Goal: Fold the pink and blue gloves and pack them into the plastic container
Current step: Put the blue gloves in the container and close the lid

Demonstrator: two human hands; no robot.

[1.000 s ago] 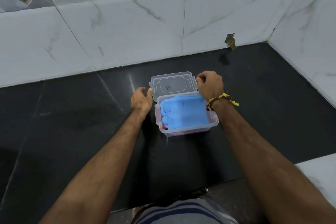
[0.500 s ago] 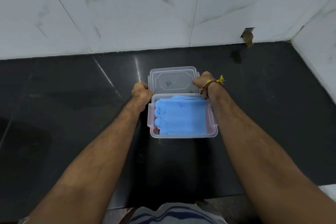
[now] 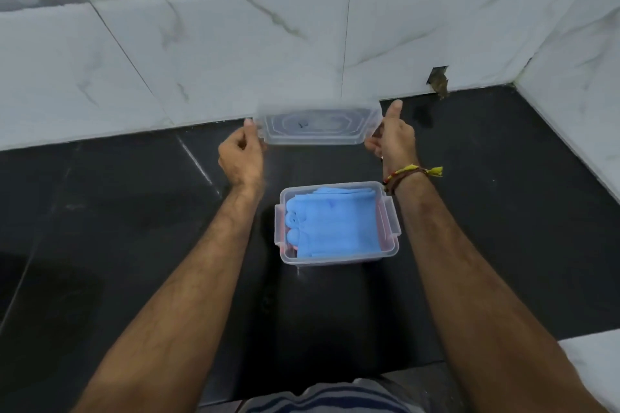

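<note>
A clear plastic container [image 3: 392, 246] stands open on the black counter. Folded blue gloves [image 3: 332, 225] fill it to the top. Pink glove [image 3: 291, 247] shows only as slivers beneath the blue, at the box's left and right walls. The clear lid [image 3: 317, 126] is held in the air beyond the container, tilted, with my left hand [image 3: 240, 156] gripping its left end and my right hand [image 3: 392, 137] gripping its right end, thumb raised.
The black counter [image 3: 134, 245] meets a white marble-tiled wall [image 3: 235, 43] at the back and a side wall [image 3: 577, 77] on the right. A chipped hole [image 3: 438, 82] sits in the back wall. A white ledge corner [image 3: 593, 365] lies at the lower right.
Both hands gripped the lid lying behind the container and lifted it off the counter into the air. The container with the gloves stayed in place.
</note>
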